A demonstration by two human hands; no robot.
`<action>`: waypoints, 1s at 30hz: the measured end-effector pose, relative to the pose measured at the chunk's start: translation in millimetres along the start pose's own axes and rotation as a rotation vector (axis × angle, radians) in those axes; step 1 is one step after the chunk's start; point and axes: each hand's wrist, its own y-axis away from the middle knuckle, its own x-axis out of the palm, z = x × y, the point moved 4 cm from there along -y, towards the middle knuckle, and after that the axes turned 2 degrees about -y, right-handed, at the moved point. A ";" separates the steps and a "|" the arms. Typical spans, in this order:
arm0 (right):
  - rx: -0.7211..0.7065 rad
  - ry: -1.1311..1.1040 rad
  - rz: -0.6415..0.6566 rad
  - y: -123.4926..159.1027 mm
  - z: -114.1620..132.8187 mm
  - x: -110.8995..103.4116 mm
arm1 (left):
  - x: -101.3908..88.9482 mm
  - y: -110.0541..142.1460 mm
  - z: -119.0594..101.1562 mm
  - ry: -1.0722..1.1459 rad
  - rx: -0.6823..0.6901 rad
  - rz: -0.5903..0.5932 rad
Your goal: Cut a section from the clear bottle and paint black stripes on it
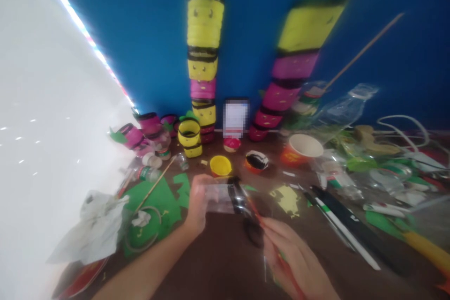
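My left hand [197, 206] is closed around a clear cut plastic bottle piece [218, 198], held on its side above the brown table. Black paint covers the band at its right end. My right hand [293, 253] grips a paintbrush [258, 213] with a red handle, its tip at the blackened end; blur hides whether it touches. Just beyond my hands stand a cup of yellow paint [221, 165] and a cup of black paint [256, 161]. Behind them is a small pink paint cup [232, 144].
Stacked yellow and pink painted bottle pieces [206, 23] stand against the blue wall, with another leaning stack [295, 70]. Green sheets [154, 201] and a crumpled white cloth [94, 225] lie left. Right are a paper bowl [302, 150], clear bottles [346, 108], a white pen-like stick [348, 234] and scraps.
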 end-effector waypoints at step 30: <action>0.026 0.064 -0.037 -9.0 9.3 -12.6 | -1.0 0.6 -4.2 -0.028 0.045 0.019</action>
